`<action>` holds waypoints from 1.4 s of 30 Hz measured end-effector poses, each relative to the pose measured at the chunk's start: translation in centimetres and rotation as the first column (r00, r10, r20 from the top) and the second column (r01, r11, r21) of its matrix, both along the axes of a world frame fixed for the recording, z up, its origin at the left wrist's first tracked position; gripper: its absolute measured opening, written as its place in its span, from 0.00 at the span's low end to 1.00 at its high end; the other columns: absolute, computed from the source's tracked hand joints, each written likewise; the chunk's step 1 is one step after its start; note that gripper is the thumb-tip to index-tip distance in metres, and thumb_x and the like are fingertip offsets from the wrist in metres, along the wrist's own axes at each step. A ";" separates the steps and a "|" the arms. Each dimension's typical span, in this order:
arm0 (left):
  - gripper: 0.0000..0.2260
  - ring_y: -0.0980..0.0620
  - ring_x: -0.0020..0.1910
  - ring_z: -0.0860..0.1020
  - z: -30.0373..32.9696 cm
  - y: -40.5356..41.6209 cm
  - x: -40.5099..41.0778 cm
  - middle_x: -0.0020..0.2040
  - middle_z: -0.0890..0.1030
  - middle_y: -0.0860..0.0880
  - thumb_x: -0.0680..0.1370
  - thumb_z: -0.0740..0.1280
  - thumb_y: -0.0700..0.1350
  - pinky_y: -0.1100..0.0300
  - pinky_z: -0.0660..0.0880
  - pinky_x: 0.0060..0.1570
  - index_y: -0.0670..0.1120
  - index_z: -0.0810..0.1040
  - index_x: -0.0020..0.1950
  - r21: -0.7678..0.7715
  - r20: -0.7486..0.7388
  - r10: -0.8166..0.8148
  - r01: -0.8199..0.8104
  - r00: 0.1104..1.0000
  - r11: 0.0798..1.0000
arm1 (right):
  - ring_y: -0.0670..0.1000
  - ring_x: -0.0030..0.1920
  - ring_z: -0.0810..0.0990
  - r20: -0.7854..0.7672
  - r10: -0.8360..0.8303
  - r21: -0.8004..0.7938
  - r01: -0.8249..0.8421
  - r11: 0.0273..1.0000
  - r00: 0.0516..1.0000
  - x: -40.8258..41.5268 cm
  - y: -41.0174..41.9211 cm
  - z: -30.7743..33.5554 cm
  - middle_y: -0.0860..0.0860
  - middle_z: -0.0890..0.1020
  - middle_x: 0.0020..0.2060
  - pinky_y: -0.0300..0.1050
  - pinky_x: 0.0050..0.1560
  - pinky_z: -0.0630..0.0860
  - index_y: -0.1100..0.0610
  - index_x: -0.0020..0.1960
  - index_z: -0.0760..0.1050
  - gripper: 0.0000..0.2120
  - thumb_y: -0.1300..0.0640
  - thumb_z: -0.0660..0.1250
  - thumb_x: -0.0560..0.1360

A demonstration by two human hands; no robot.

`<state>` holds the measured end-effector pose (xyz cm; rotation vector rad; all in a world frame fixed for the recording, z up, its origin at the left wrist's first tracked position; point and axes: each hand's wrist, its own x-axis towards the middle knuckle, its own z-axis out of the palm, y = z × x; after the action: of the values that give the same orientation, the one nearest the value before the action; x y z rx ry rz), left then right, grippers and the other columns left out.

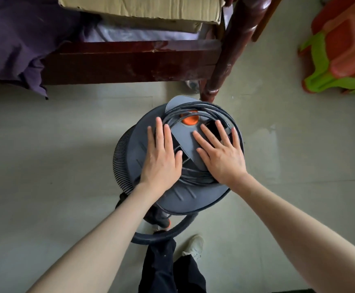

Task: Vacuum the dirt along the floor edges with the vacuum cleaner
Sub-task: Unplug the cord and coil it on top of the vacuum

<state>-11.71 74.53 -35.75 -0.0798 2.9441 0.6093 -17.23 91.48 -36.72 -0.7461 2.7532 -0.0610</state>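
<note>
Both hands, left hand (161,157) and right hand (221,153), lie spread flat on vacuum cleaner (183,195), standing on floor beside bed frame (130,64). Setup step, probably: cord (204,111) needs unwinding next.

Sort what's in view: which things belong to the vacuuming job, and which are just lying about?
Job: vacuum cleaner, its ribbed hose, coiled power cord, left hand and right hand flat on its lid.

Lying about: cardboard box, purple cloth, stacked plastic stools.
</note>
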 end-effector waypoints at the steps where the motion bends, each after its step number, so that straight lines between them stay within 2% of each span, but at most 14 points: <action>1: 0.30 0.27 0.72 0.56 -0.1 0.9 -0.2 0.73 0.54 0.26 0.77 0.63 0.44 0.34 0.63 0.67 0.26 0.58 0.71 0.021 -0.016 0.006 -0.005 1.000 1.000 | 0.59 0.79 0.50 0.009 0.022 0.031 -0.023 0.999 1.000 -0.8 0.8 0.2 0.48 0.61 0.77 0.61 0.75 0.40 0.44 0.78 0.56 0.24 0.44 0.47 0.82; 3: 0.31 0.28 0.73 0.50 -0.4 2.8 -0.9 0.74 0.49 0.27 0.79 0.61 0.46 0.35 0.57 0.70 0.27 0.54 0.72 0.072 0.016 0.031 -0.033 0.999 0.997 | 0.57 0.79 0.46 0.031 0.059 0.089 -0.061 0.994 0.998 -2.7 2.6 0.5 0.46 0.57 0.78 0.59 0.75 0.37 0.41 0.78 0.50 0.25 0.42 0.41 0.81; 6: 0.32 0.31 0.74 0.41 -1.0 5.4 -2.6 0.75 0.39 0.32 0.81 0.56 0.48 0.40 0.46 0.74 0.30 0.47 0.74 0.175 0.092 0.092 -0.107 0.992 0.979 | 0.54 0.79 0.41 0.043 0.099 0.136 -0.104 0.985 0.994 -5.7 5.1 0.5 0.44 0.52 0.79 0.57 0.75 0.34 0.39 0.77 0.44 0.24 0.43 0.41 0.82; 9: 0.32 0.32 0.74 0.37 -1.1 7.8 -4.5 0.74 0.34 0.33 0.82 0.56 0.47 0.41 0.42 0.74 0.30 0.42 0.74 0.272 0.113 0.057 -0.086 0.992 0.958 | 0.54 0.79 0.42 0.026 0.062 0.149 -0.065 0.987 0.998 -8.3 7.4 0.9 0.47 0.52 0.79 0.56 0.76 0.36 0.40 0.78 0.49 0.23 0.47 0.48 0.84; 11: 0.33 0.33 0.75 0.38 -0.9 8.6 -5.1 0.75 0.35 0.33 0.82 0.56 0.49 0.42 0.43 0.74 0.32 0.42 0.75 0.271 0.127 0.008 -0.043 0.992 0.962 | 0.55 0.79 0.43 0.009 -0.019 0.162 0.017 0.987 1.000 -9.4 8.9 1.6 0.50 0.51 0.80 0.57 0.75 0.37 0.43 0.79 0.54 0.24 0.52 0.52 0.83; 13: 0.33 0.36 0.76 0.43 -0.8 8.0 -6.1 0.77 0.42 0.35 0.81 0.55 0.53 0.42 0.43 0.73 0.36 0.46 0.77 0.139 0.068 -0.065 0.055 0.996 0.989 | 0.57 0.79 0.42 -0.030 -0.106 0.161 0.110 0.981 0.994 -9.2 9.4 2.0 0.53 0.48 0.80 0.58 0.75 0.37 0.48 0.79 0.57 0.25 0.53 0.54 0.82; 16: 0.32 0.40 0.77 0.46 -0.6 6.1 -10.3 0.78 0.47 0.39 0.81 0.55 0.54 0.44 0.42 0.73 0.39 0.49 0.78 -0.017 -0.044 -0.181 0.180 0.983 0.984 | 0.54 0.79 0.42 -0.024 -0.291 0.003 0.291 0.957 0.957 -7.4 7.6 1.3 0.52 0.48 0.80 0.58 0.75 0.37 0.49 0.78 0.59 0.25 0.44 0.52 0.82; 18: 0.32 0.44 0.77 0.41 -0.7 5.8 -13.6 0.78 0.43 0.42 0.81 0.54 0.54 0.49 0.39 0.73 0.40 0.44 0.78 0.008 0.024 -0.232 0.231 0.973 0.973 | 0.52 0.79 0.44 0.029 -0.384 -0.078 0.385 0.920 0.923 -6.5 6.8 0.6 0.49 0.50 0.80 0.57 0.75 0.35 0.45 0.78 0.57 0.26 0.40 0.50 0.82; 20: 0.32 0.46 0.77 0.41 -1.2 6.6 -15.1 0.79 0.44 0.43 0.82 0.53 0.52 0.51 0.37 0.74 0.39 0.41 0.77 0.052 0.097 -0.243 0.238 0.965 0.970 | 0.52 0.79 0.46 0.014 -0.399 -0.108 0.398 0.911 0.917 -6.4 7.4 -0.2 0.48 0.54 0.79 0.56 0.75 0.34 0.42 0.78 0.57 0.26 0.38 0.50 0.81; 26: 0.30 0.43 0.77 0.45 -1.4 8.8 -14.5 0.78 0.48 0.39 0.82 0.57 0.46 0.48 0.38 0.74 0.37 0.44 0.77 0.057 0.099 -0.165 0.160 0.981 0.985 | 0.54 0.79 0.50 0.047 -0.341 -0.149 0.344 0.927 0.939 -6.9 9.7 -0.2 0.49 0.60 0.78 0.53 0.73 0.29 0.42 0.76 0.61 0.28 0.36 0.46 0.79; 30: 0.30 0.40 0.77 0.46 -1.6 11.1 -14.1 0.78 0.51 0.38 0.81 0.58 0.44 0.46 0.38 0.73 0.35 0.47 0.77 0.067 0.078 -0.138 0.133 0.987 0.989 | 0.55 0.79 0.54 0.068 -0.332 -0.188 0.338 0.922 0.941 -6.8 11.9 0.0 0.50 0.63 0.77 0.55 0.74 0.33 0.43 0.75 0.64 0.27 0.37 0.50 0.79; 33: 0.30 0.37 0.77 0.48 -1.8 13.4 -13.9 0.77 0.53 0.36 0.80 0.57 0.46 0.45 0.40 0.73 0.34 0.49 0.76 0.061 0.061 -0.110 0.107 0.992 0.992 | 0.55 0.78 0.56 0.069 -0.313 -0.190 0.320 0.928 0.947 -7.0 14.3 0.1 0.50 0.64 0.76 0.56 0.75 0.36 0.43 0.75 0.65 0.28 0.36 0.47 0.79; 37: 0.32 0.36 0.76 0.48 -2.0 16.8 -13.8 0.76 0.54 0.35 0.78 0.52 0.50 0.45 0.40 0.73 0.34 0.50 0.76 0.059 0.062 -0.092 0.089 0.994 0.994 | 0.57 0.75 0.63 0.044 -0.305 -0.192 0.308 0.932 0.951 -7.4 17.7 0.3 0.52 0.70 0.73 0.60 0.75 0.47 0.45 0.72 0.71 0.29 0.36 0.48 0.77; 42: 0.30 0.35 0.76 0.48 -2.1 20.9 -14.2 0.76 0.55 0.35 0.78 0.53 0.49 0.42 0.43 0.73 0.34 0.52 0.76 0.105 0.043 -0.052 0.048 0.998 0.993 | 0.59 0.72 0.69 0.016 -0.271 -0.191 0.269 0.944 0.962 -8.5 21.8 0.7 0.54 0.74 0.70 0.66 0.72 0.58 0.47 0.69 0.75 0.28 0.37 0.52 0.76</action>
<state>-25.90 95.40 -37.83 -0.0092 2.8552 0.7414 -25.74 113.26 -36.05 -0.4067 2.8689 -0.3855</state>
